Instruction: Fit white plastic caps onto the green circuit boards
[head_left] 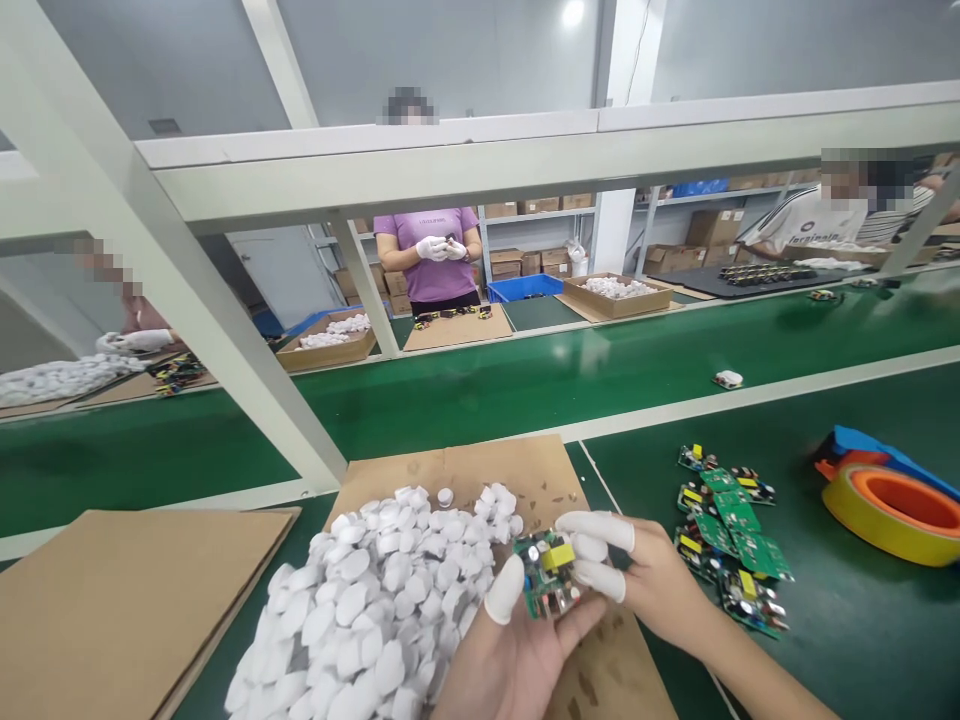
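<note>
I see a green counter (pixel 862 640) beside a green conveyor belt (pixel 525 385), under a white metal frame (pixel 465 165). Behind stand grey walls (pixel 450 50), a ceiling lamp (pixel 574 12), and shelves of cardboard boxes (pixel 525 262).

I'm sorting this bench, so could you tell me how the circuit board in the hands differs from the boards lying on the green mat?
The held circuit board is a single one, gripped between the left hand and right hand above the cardboard sheet. The loose boards are many, lying untouched in a heap on the green mat, to the right. Both are green with yellow components.
</note>
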